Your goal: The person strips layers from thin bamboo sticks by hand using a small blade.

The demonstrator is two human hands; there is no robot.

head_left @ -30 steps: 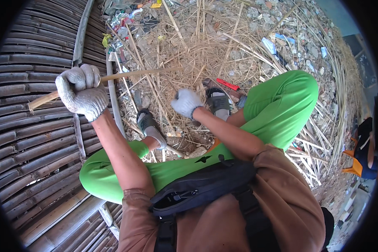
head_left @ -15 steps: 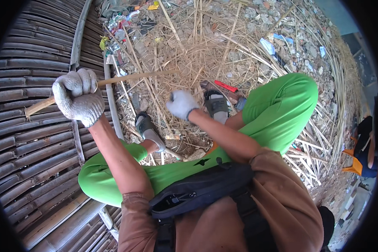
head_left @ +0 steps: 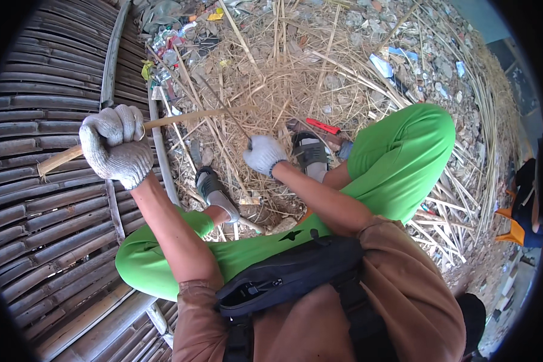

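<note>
My left hand (head_left: 116,145), in a knitted grey-white work glove, is wrapped round a bamboo strip (head_left: 184,116). One end of the strip sticks out to the left of my fist; the longer part reaches right, over the littered ground. My right hand (head_left: 265,154), gloved alike, is closed on the near end of a long, thin, dark blade-like tool (head_left: 226,108), seen almost edge-on. The tool slants up and left from my fist and crosses the strip in the picture; whether they touch I cannot tell. The handle is hidden in the glove.
A bamboo-slat wall or platform (head_left: 48,205) fills the left side. Shavings (head_left: 295,78) and scraps cover the ground. A red tool or handle (head_left: 323,125) lies beside my right sandal (head_left: 311,152). Farther right, part of another person (head_left: 528,205) shows near an orange seat.
The dark tool, smeared and hard to make out before, now shows clearly above my right fist. My right hand has shifted slightly right; my left hand and the strip have barely moved.
</note>
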